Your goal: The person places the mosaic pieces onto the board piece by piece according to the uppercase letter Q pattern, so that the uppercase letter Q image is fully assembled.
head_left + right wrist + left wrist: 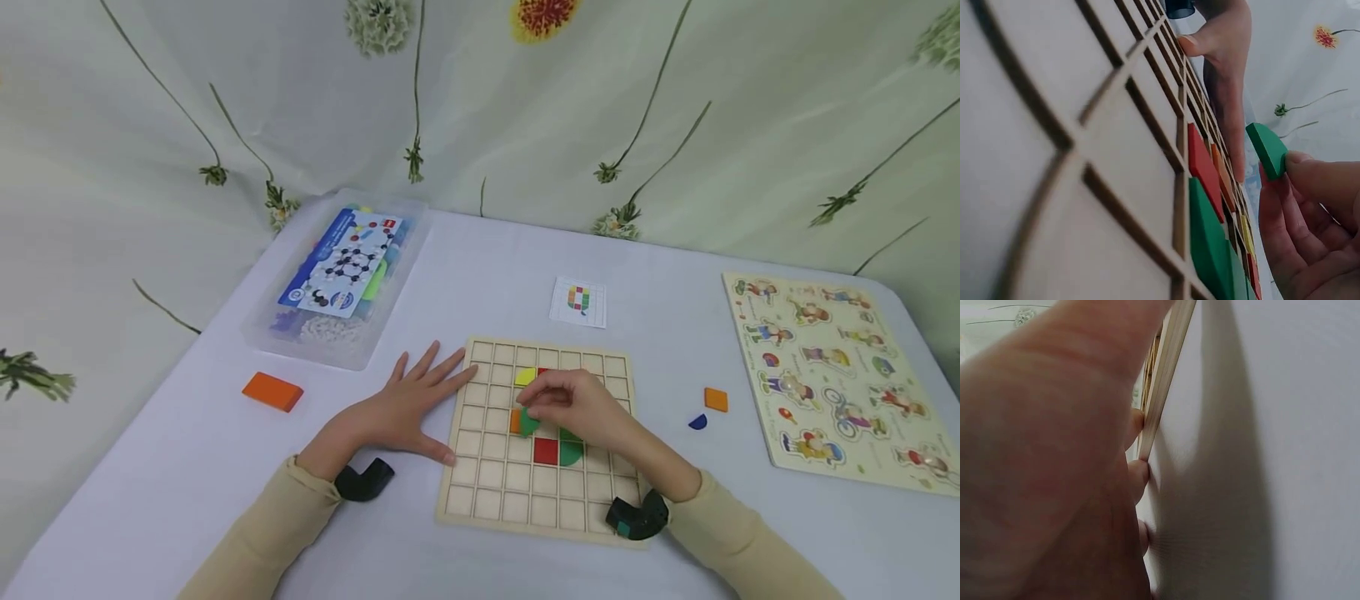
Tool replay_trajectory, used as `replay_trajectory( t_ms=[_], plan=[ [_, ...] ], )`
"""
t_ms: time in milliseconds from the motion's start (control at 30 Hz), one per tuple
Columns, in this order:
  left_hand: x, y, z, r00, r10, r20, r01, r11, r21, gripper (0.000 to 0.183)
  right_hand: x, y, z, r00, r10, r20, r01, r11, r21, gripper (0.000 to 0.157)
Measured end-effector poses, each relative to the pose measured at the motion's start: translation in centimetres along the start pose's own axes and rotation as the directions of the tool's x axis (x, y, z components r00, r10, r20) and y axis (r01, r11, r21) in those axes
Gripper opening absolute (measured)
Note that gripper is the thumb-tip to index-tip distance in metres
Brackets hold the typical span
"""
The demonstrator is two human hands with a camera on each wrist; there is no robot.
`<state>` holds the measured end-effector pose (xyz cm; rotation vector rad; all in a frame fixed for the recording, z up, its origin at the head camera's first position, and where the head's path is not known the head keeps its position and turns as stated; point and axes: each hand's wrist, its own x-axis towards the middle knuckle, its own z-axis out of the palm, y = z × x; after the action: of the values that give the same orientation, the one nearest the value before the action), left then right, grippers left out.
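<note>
Between thumb and fingers, my right hand point(573, 404) pinches a green quarter-round block point(1267, 150), held just off the wooden grid board point(487, 504). Set in the board's squares are a yellow rounded block point(525, 377), an orange block point(514, 422), a red square block point(546, 452) and a green rounded block point(572, 452). Another red block point(543, 372) is partly covered by the right hand. My left hand point(408, 408) lies with fingers spread, its fingertips and thumb touching the board's left edge; the left wrist view shows fingertips against that edge.
Behind the board lies a pattern card point(592, 312). A lidded plastic box point(345, 275) and an orange block point(273, 392) are at the left. To the right are a small orange square point(716, 399), a blue half-round piece point(698, 422) and a picture puzzle board point(840, 375).
</note>
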<state>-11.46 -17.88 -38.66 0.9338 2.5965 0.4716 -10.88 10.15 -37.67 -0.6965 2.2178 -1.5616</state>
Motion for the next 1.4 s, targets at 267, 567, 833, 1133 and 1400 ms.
replay_trajectory(
  t_ms=[267, 567, 833, 1133, 1400],
  plan=[
    [0.3, 0.1, -0.4, 1.000, -0.016, 0.003, 0.016, 1.000, 0.024, 0.114, -0.1, -0.1, 1.2, 1.000, 0.022, 0.018, -0.021, 0.998, -0.053, 0.009],
    [0.2, 0.0, -0.3, 1.000, -0.003, -0.011, 0.003, 1.000, 0.018, 0.113, -0.1, -0.6, 1.6, 0.999, -0.021, 0.044, 0.025, 0.994, -0.103, 0.010],
    [0.2, -0.1, -0.1, 1.000, -0.008, -0.001, 0.008, 1.000, 0.013, 0.114, -0.2, 0.0, 1.7, 0.996, -0.065, 0.058, 0.074, 0.983, -0.169, 0.010],
    [0.1, 0.2, -0.3, 1.000, -0.009, 0.001, 0.009, 1.000, 0.014, 0.113, -0.5, -0.2, 1.2, 0.996, -0.063, 0.066, 0.076, 0.972, -0.221, 0.007],
    [0.1, 0.3, -0.4, 1.000, -0.004, -0.004, 0.005, 1.000, 0.004, 0.112, -0.8, -0.2, 1.0, 0.995, -0.064, 0.072, 0.080, 0.966, -0.245, 0.008]
  ],
)
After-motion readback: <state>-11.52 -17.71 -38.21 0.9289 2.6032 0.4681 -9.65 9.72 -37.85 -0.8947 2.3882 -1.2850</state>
